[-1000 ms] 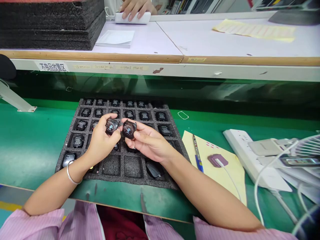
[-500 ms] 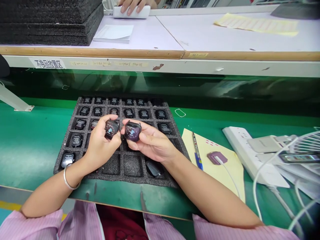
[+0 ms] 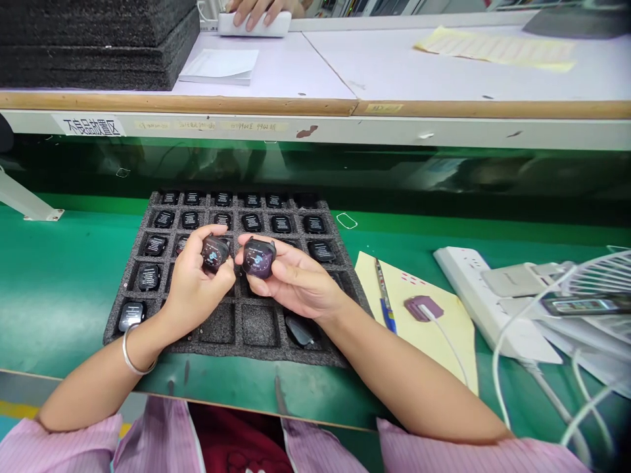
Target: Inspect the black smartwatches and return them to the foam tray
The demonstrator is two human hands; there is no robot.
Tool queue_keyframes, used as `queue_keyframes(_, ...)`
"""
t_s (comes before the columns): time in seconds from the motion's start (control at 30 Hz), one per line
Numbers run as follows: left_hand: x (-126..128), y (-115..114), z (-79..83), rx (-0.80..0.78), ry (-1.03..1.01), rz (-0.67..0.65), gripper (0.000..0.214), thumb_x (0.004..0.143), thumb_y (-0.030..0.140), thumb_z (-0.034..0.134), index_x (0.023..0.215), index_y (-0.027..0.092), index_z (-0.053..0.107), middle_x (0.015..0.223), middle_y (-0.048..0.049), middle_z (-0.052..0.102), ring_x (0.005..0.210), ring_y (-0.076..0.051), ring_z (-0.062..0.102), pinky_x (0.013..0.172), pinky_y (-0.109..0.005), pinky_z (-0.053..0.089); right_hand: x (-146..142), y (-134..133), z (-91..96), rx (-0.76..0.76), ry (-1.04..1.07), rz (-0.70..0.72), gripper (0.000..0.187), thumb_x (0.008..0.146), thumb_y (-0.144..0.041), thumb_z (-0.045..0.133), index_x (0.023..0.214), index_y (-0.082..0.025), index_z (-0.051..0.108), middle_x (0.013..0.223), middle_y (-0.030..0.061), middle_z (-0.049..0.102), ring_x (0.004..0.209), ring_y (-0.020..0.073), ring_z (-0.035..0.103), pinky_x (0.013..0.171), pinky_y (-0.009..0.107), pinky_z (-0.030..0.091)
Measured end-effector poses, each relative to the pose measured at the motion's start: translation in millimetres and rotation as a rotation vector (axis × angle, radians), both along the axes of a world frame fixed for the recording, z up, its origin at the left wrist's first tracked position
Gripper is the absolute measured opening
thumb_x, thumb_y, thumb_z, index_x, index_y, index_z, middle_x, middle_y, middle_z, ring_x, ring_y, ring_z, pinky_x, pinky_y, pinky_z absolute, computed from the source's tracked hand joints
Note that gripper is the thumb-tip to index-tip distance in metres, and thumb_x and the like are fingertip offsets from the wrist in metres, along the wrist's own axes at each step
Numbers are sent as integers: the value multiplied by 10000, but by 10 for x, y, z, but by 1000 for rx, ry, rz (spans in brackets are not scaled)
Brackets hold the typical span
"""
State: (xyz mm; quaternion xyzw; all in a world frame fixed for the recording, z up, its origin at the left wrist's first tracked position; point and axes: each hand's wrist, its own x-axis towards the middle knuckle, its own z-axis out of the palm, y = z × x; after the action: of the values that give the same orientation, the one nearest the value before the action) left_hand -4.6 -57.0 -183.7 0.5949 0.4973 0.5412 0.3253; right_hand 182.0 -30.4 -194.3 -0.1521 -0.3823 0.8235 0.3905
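Observation:
My left hand (image 3: 198,276) is closed around a black smartwatch case (image 3: 215,253) whose lit screen faces me. Close beside it, my right hand (image 3: 296,274) grips a second smartwatch case (image 3: 259,257), also with a lit dial. Neither watch carries a strap that I can see. Both hands are over a dark grey foam tray (image 3: 290,351) divided into square pockets. Many pockets hold similar black watch cases (image 3: 148,277) with text on their screens. Some pockets in the front row hold nothing. My hands and forearms hide part of the tray's middle.
Right of the tray, a pen (image 3: 385,297) and a purple block with a white cable (image 3: 424,308) lie on yellow paper (image 3: 456,348). Beyond stands a power strip (image 3: 486,295) with cables. A raised shelf (image 3: 325,66) crosses behind, bearing stacked foam (image 3: 93,46); another person's hand (image 3: 261,12) rests there.
The whole view has shifted slightly, so everything sits a little further left. Both hands keep hold of their watch cases in nearly the same pose.

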Motion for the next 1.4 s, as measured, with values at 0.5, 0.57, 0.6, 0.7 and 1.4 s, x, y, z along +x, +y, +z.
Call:
queue_keyframes(0.5,12,-14,32,-54,-33,0,416,768,223,670,1181,204,619,734,47,546,541,-98,470,499,-230,402,3,-9,13,29,-4,-6,511,834,-390,945,1256,-208,724,1072,62,725,655,115,549,606,263,456)
queue_keyframes(0.57,9,-19,47,-66,-24,-5,418,765,214,675,1180,209,621,719,53,531,528,-96,454,491,-234,382,6,-7,5,39,-6,-5,502,837,-391,940,1255,-211,727,1085,64,724,652,111,547,603,260,464)
queue_keyframes(0.6,7,-21,51,-70,-19,-5,418,764,209,676,1178,212,622,713,55,525,524,-95,450,488,-234,373,9,-6,-1,46,-5,-1,497,840,-391,937,1254,-212,729,1089,65,725,649,109,545,603,259,467)
queue_keyframes(0.7,3,-20,52,-66,-15,-6,416,763,197,675,1176,212,623,716,54,536,533,-97,463,497,-231,382,14,2,-21,66,18,28,471,860,-381,926,1259,-215,739,1093,59,734,647,99,546,616,253,468)
queue_keyframes(1.4,-2,-26,46,-103,-34,-35,474,739,234,670,1211,214,623,771,35,555,573,-109,472,521,-237,403,9,0,-23,93,13,35,497,862,-411,910,1267,-204,711,1079,71,749,628,108,525,609,265,465)
